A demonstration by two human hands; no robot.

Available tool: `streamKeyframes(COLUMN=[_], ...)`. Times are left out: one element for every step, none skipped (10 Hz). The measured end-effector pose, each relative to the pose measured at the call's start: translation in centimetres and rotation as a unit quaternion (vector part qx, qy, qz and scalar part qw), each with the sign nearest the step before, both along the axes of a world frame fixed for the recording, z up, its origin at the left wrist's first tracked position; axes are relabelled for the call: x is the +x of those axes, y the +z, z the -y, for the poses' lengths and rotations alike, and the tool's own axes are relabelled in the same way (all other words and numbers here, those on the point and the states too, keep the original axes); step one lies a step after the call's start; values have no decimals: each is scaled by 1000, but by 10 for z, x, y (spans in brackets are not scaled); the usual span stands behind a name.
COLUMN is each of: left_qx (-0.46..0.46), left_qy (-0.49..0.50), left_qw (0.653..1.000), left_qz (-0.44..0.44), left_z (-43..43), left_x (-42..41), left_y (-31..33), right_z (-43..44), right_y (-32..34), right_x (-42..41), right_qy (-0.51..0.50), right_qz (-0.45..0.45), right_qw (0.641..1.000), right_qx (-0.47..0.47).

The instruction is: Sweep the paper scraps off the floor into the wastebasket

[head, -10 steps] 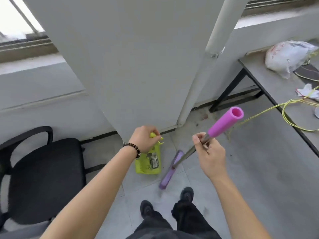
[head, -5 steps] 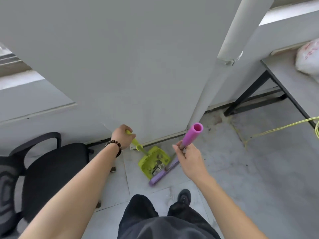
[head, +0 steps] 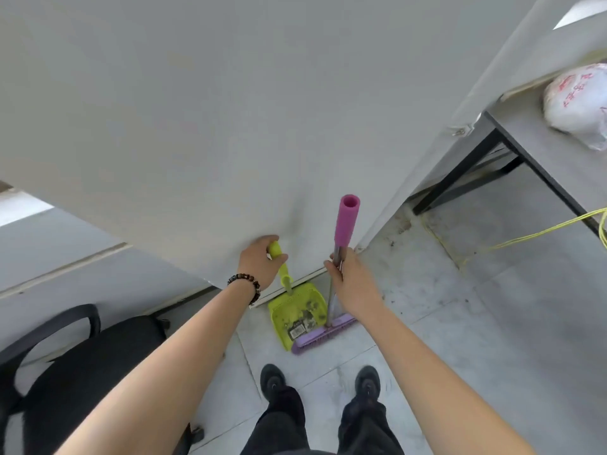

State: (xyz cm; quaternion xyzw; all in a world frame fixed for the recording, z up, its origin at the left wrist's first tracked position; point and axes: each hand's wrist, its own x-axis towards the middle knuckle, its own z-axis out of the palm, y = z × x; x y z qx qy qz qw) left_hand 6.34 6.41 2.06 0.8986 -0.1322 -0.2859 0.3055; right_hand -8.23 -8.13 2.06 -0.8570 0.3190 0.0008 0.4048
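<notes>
A lime-green dustpan [head: 294, 315] rests on the grey tiled floor at the foot of a pillar, with dark debris and a label on its tray. My left hand [head: 261, 262] is shut on its green handle. A purple broom head [head: 323, 334] lies against the dustpan's front lip. The broom's metal shaft rises nearly upright to a pink grip [head: 346, 223], and my right hand [head: 349, 279] is shut on the shaft just below that grip. No wastebasket or loose paper scraps are in view.
A wide grey pillar [head: 230, 126] fills the upper view right behind the dustpan. A black office chair [head: 82, 359] stands at the lower left. A grey desk [head: 551, 165] with a white plastic bag [head: 578, 100] is on the right, yellow cable [head: 525, 238] hanging from it. My shoes [head: 368, 385] are below.
The view has moved closer to the pillar. The broom shaft swung from a slant to nearly upright, its head now against the dustpan's lip, and the dustpan sits against the pillar's base.
</notes>
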Motion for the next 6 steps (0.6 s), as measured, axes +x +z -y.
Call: streamKeyframes(left_qx=[-21,-33,-27,-7,-14,34], left_qy=[3,24,23,2,-14,16], left_qw=[1000,999,999,1000,1000,999], left_qz=[-17,-22,-12,6,21,-4], left_z=[-8,-13,-11,-13,-25,-74], left_x=[2,2,6,2,-6,-37], left_y=[-4,-5,-1,10,22,18], right_z=[-5,-5,3,17,31,42], right_y=[-8,-14,-9,19,84,203], right_x=[41,62,60,44,37,26], right_qy=[-11,-22,3,27,20,-26], right_qz=[-23,-71,-106,-103,-2,191], right_qw=[1000,997,994,994,1000,969], right_qx=[-8,14,12,10,3,153])
